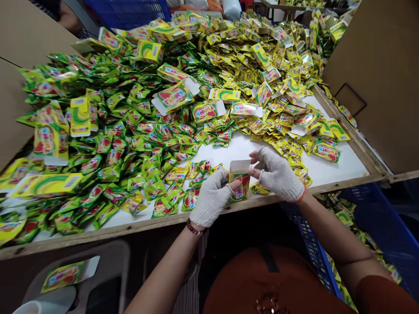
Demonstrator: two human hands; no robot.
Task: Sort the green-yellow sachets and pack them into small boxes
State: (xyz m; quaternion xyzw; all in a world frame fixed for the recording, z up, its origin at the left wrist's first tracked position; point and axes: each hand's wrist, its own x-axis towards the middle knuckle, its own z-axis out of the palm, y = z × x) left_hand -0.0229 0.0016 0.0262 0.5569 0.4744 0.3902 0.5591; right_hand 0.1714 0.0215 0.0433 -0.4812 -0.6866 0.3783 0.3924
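Observation:
A small upright carton [240, 185] in yellow, green and red, its pale top flap raised, stands at the table's front edge. My left hand [212, 196], in a white fingerless glove, grips it from the left with the thumb across its front. At the carton's right side is my right hand [279, 174], gloved the same way. Its fingers are bent and apart, with the tips close to the flap and the thumb at the carton's edge. I cannot make out anything between them. Green candy sachets [166, 196] lie just left of my left hand, and yellow sachets [296, 157] beyond my right.
Heaps of sachets and scattered cartons [175, 96] cover much of the white tabletop [225, 152]. A wooden rim [137, 224] edges it. Cardboard panels [379, 87] flank the table. Below right sits a blue crate [376, 218] with sachets; below left, a tray [122, 261] holds a carton.

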